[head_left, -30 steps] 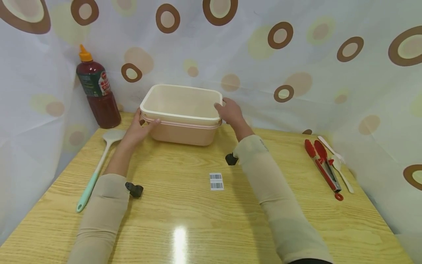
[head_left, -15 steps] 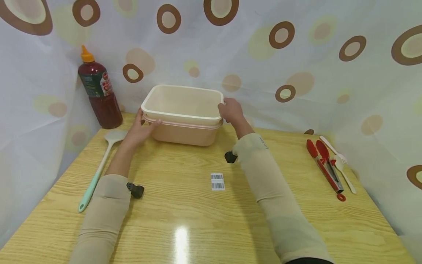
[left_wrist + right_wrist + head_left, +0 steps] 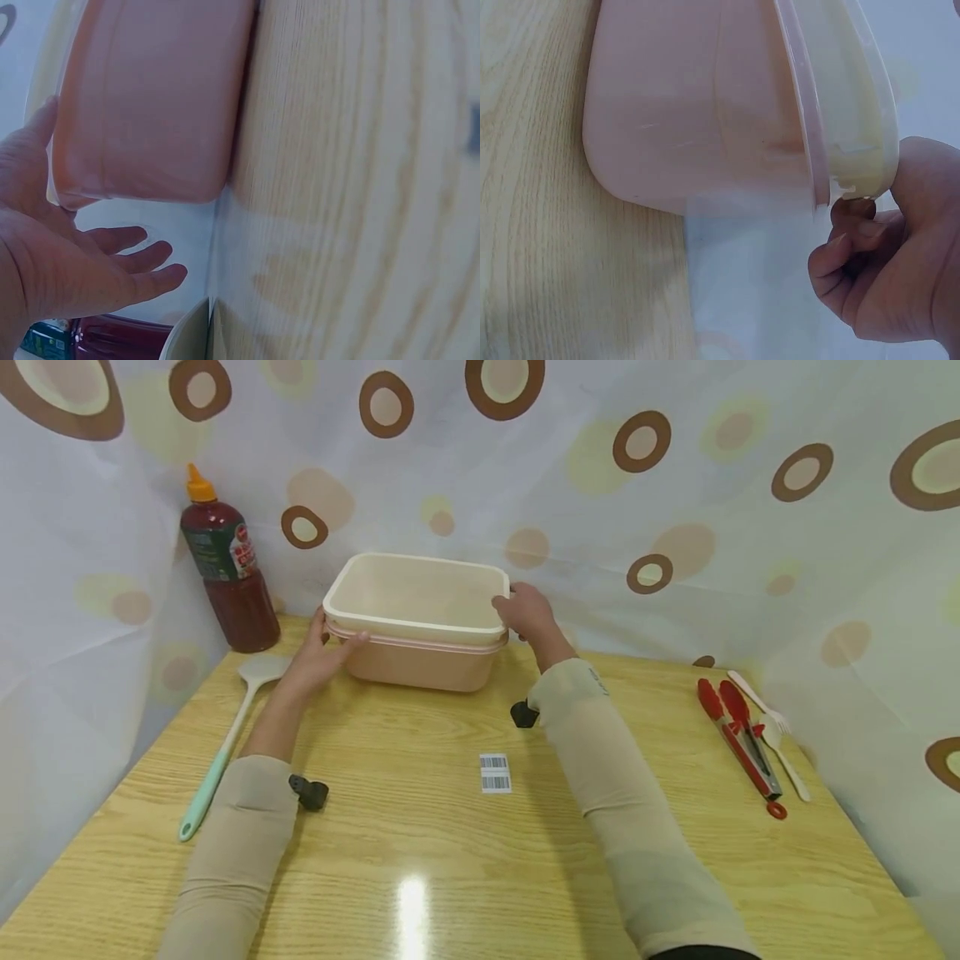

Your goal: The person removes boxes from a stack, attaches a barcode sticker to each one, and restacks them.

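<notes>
- Nearest, I'm seeing open bench (image 3: 375, 827) spreading before the work, a barcode label (image 3: 495, 773) lying flat mid-way; it's offering room for drawing things forward.
- Left: a turner (image 3: 218, 760) is lying lengthwise, its head near the left grip (image 3: 313, 657), so I'm allowing little sideways play.
- Right: tongs (image 3: 738, 747), a fork (image 3: 757, 700) and a spoon (image 3: 787, 764) are lying near the edge, well apart from the work.
- Further: the pink bin (image 3: 420, 667) is standing near the bench's back edge, the cream bin (image 3: 423, 585) sitting nested inside, rim showing above.
- Left grip is bracing the pink bin's left corner, thumb at its rim, other fingers spreading fairly straight.
- Right grip (image 3: 528, 610) is pinching the cream bin's right rim, fingers curling underneath.
- I'm judging the step as handling the nested pair; seating or parting, I'm not telling. Next move is probably calling for steadying pink while shifting cream evenly.
- Farthest: a sauce bottle (image 3: 228, 577) is standing back-left; a patterned sheet (image 3: 570, 527) is hanging close behind, rearward room looking tight.
</notes>
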A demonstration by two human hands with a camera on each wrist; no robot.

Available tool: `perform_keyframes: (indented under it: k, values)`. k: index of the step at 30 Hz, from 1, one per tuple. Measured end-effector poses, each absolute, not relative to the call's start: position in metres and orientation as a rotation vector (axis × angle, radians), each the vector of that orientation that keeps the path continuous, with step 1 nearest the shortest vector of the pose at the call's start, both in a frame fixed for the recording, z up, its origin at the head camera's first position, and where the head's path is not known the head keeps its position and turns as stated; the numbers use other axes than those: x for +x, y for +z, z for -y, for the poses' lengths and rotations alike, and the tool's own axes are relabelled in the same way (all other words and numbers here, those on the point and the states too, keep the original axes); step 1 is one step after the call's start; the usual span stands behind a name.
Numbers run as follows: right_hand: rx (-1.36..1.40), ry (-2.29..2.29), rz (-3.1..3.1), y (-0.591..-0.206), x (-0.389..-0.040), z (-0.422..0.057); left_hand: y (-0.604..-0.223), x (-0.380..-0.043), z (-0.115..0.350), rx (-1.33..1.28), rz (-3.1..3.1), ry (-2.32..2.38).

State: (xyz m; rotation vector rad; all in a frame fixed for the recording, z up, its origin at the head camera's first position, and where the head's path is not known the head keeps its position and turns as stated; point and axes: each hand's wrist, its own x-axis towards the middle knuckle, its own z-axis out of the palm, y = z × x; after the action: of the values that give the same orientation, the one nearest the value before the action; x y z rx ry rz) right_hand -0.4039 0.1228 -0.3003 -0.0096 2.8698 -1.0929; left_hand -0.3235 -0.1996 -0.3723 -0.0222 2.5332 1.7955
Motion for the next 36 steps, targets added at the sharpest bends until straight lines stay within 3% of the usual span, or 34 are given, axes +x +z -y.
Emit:
perform_keyframes:
  k: [11,36]
  values:
    - [0.075,-0.858,-3.038,-0.297,-0.400,-0.119,-0.374,-0.327,0.196,-0.002,-2.550,1.775]
    - [0.066,-1.011,-3.090,-0.288,-0.405,-0.107,-0.374,-0.320,0.201,-0.043,-2.591,1.746]
